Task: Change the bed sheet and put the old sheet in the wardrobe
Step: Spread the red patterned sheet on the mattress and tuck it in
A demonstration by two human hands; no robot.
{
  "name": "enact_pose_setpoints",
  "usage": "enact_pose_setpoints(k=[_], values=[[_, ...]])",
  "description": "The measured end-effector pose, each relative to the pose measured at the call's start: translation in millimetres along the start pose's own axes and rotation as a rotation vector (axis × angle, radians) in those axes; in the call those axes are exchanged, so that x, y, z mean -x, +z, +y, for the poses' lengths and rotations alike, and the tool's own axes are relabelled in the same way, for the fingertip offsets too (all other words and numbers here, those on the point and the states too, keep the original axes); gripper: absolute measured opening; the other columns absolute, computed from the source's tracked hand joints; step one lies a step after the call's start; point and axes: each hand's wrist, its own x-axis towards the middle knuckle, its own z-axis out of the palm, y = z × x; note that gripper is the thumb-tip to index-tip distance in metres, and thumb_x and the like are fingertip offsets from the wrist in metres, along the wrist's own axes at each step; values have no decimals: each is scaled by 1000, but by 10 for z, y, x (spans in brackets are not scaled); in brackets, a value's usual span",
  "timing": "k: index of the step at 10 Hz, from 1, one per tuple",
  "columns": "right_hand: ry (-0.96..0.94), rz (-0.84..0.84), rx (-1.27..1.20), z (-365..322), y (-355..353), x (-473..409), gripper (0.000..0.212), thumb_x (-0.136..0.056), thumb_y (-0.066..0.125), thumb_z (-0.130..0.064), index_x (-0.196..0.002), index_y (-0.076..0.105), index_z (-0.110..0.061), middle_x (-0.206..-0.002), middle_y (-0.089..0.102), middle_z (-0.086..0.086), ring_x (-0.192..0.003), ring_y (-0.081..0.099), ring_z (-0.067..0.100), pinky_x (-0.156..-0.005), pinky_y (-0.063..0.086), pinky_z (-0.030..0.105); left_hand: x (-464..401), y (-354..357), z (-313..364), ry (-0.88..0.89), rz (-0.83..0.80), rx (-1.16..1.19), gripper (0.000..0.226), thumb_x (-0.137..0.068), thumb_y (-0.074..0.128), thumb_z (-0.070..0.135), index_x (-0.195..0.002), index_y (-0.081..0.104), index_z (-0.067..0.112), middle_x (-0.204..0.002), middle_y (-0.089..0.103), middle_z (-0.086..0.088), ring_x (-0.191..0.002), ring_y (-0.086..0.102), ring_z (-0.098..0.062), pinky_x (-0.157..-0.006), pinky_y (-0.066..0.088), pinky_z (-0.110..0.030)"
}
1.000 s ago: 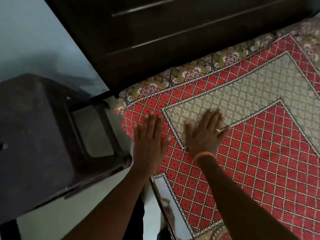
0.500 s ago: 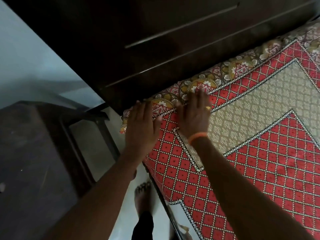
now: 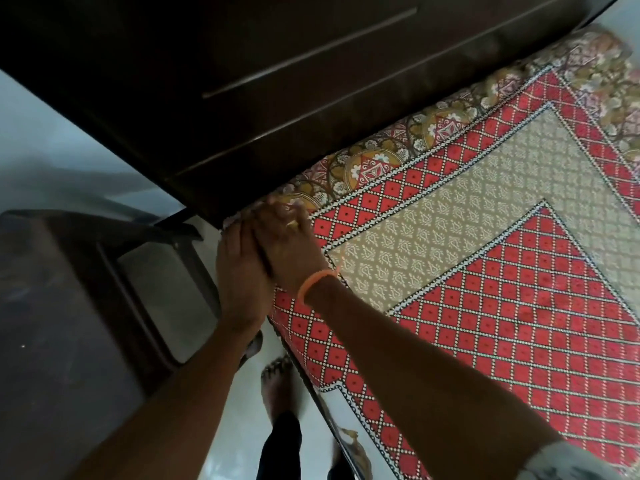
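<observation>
Dark headboard (image 3: 277, 81) above mattress corner. Both my hands, left hand (image 3: 239, 271) and right hand (image 3: 291, 251), press the sheet (image 3: 485, 271); finger curl unclear. Soft, light cloth: take its corner edge.

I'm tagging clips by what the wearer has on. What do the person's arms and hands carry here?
The right hand has an orange band at its wrist and a gold-coloured ring on one finger. A bit of pale grey sleeve shows at the upper right arm. The left hand and its forearm are bare, with no jewellery visible.
</observation>
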Motion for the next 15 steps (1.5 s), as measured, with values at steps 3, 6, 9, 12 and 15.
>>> enact_pose_setpoints(k=[3,6,9,12,15], values=[[789,193,-648,927,-541,1932,68,-106,32,-38,-94,65,21,-143,41,32,-105,52,46,-97,44,42,1353,273,1606,436,-208,132,51,-97,45,17,-147,39,7,-155,36,-15,-146,27,-33,-117,28,-51],[1275,-19,-318,2014,627,4119,79,-94,10,-69,-156,3,-22,-164,-3,3,-151,-2,23,-120,-10,42,2252,828,2194,687,-414,-228,82,-98,27,64,-157,12,9,-163,2,-20,-151,-3,-37,-120,10,-56],[1526,143,-448,1140,993,5312,78,-96,29,-54,-154,-2,-13,-163,7,13,-150,4,28,-120,8,54,3308,605,2386,746,-487,-206,74,-100,31,50,-145,35,-8,-162,-1,-25,-146,18,-49,-120,14,-56],[969,252,-287,1792,874,4608,67,-99,27,-54,-156,13,-20,-164,5,6,-151,2,25,-120,4,51,3471,821,2921,949,-545,-157,75,-106,5,39,-133,48,-16,-149,32,-35,-134,40,-52,-119,14,-49],[1629,241,-158,1952,1533,6831,76,-92,28,-63,-155,18,-21,-162,15,7,-149,15,28,-119,15,49,4192,1478,3453,1285,-535,-294,77,-96,46,46,-150,28,-5,-158,18,-29,-149,11,-43,-118,17,-57]])
